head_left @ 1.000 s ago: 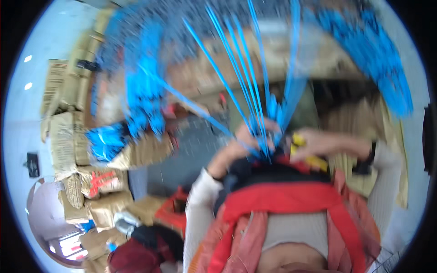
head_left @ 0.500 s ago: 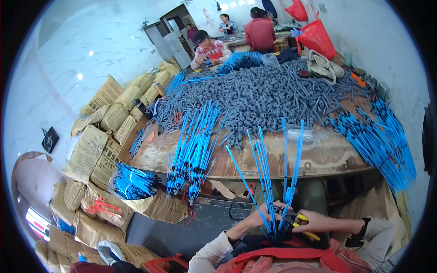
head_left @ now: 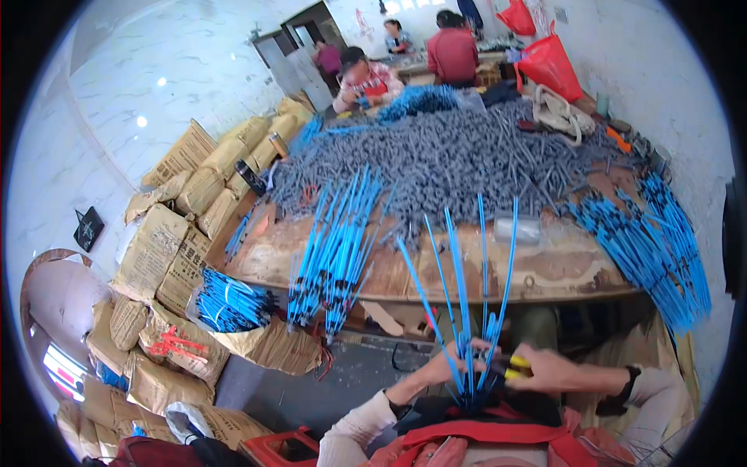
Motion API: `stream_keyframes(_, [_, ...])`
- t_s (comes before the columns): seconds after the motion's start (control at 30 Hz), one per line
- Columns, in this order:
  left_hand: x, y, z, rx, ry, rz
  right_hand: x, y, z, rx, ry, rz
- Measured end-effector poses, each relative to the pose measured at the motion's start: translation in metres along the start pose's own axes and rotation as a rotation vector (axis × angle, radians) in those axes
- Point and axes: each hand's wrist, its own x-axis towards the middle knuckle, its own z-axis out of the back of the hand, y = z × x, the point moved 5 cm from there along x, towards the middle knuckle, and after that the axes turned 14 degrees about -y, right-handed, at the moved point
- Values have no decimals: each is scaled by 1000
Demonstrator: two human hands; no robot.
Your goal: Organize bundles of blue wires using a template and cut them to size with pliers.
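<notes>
Looks forward and down from the wearer's head, fisheye-wide, with edges bending toward a round dark rim. Sits close above the fingers near the bottom, reaches over the table and out to co-workers far off at the top.

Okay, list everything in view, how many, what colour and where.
Held rods: several, blue, lower centre
Hand tool: one, yellow grips, beside held rods
Table: one, brown, centre
Small parts: heap, grey, on table
Rod piles: several, blue, table's left and right
Sacks: many, brown, left
Bags: two, red, upper right
People: at least four, mixed colours, background
Left hand: one, pale sleeve, gripping rods
Right hand: one, pale sleeve, on tool
</notes>
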Motion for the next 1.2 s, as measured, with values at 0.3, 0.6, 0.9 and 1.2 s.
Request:
stream_keyframes(0.3, [-15, -7, -9, -199, 66, -78, -28, 16, -27, 1200, 591, -337])
stream_keyframes(0.6, [-22, -28, -12, 87, -66, -295, -20, 18, 3, 260, -216, 140])
stream_keyframes(0.9, [-24, -21, -12, 87, 71, -299, -39, 24, -7, 757, 474, -487])
stream_keyframes(1.2, [-31, -14, -1, -24, -29, -291, -27, 36, -23, 461, 179, -216])
